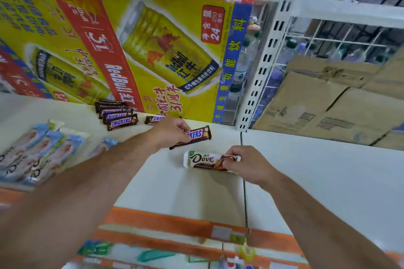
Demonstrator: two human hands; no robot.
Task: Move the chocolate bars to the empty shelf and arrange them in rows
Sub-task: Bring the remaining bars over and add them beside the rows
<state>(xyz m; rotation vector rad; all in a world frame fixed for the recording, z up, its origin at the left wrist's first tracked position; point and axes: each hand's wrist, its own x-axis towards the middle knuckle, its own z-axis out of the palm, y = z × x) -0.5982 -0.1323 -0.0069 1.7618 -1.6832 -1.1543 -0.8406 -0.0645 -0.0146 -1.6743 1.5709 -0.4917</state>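
My left hand pinches a brown Snickers bar just above the white shelf. My right hand grips the right end of a white Dove bar that lies low over the shelf. Several Snickers bars lie stacked in a row at the back of the shelf. One more Snickers bar lies beside them, partly hidden by my left hand. A row of light-blue Dove bars lies at the left, blurred.
A large yellow Red Bull carton stands at the back of the shelf. Brown cardboard boxes sit behind the white perforated upright at the right. An orange shelf edge runs along the front, with goods below it.
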